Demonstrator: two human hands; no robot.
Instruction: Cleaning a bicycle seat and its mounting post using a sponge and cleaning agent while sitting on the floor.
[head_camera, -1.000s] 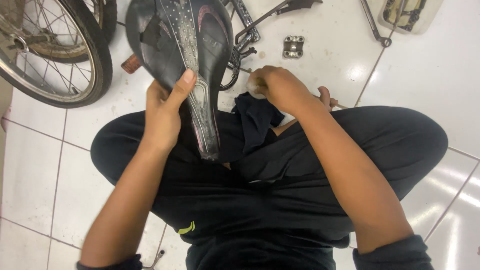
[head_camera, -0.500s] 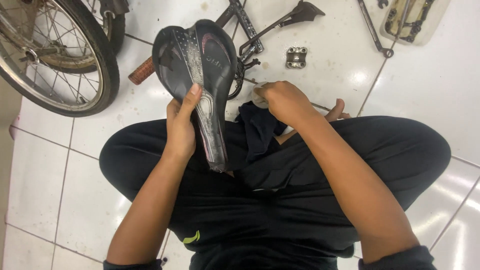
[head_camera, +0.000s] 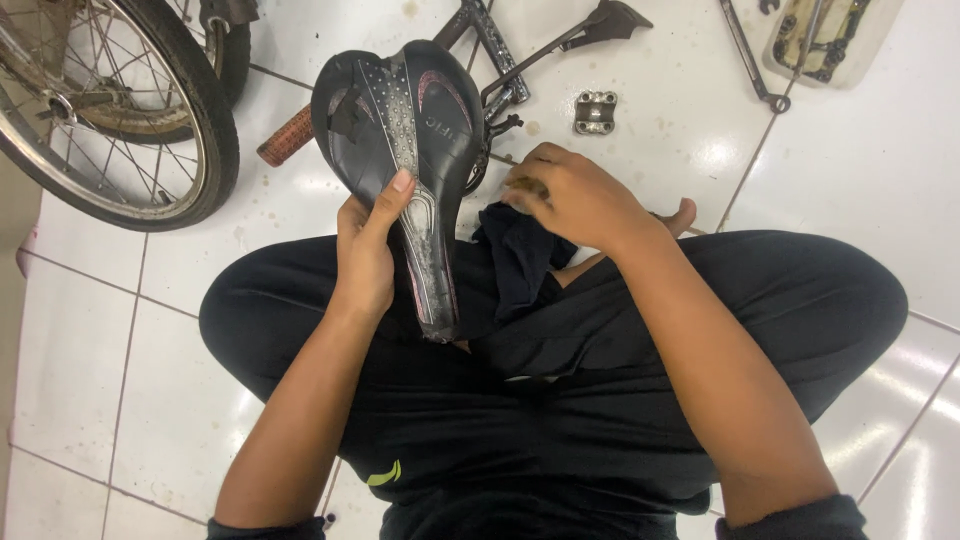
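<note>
Left hand (head_camera: 365, 255) wrapped around one worn black saddle (head_camera: 405, 140), thumb up its middle, nose down on the lap at 6 o'clock; right hand (head_camera: 575, 195) at 3 o'clock of it, fingers curled on one dark cloth (head_camera: 520, 255). White tiled floor (head_camera: 110, 300): two wheels (head_camera: 130, 110) at 10 o'clock, one metal clamp (head_camera: 594, 111) at 1 o'clock, one tray (head_camera: 830, 40) at 2 o'clock.

Black trousers (head_camera: 560, 400) w/ small yellow-green mark, dark sleeves.

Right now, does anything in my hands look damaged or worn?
Yes. The black bicycle saddle held in your left hand has a torn patch of cover near its wide rear left corner, and its surface looks scuffed and greyish along the nose.
</note>
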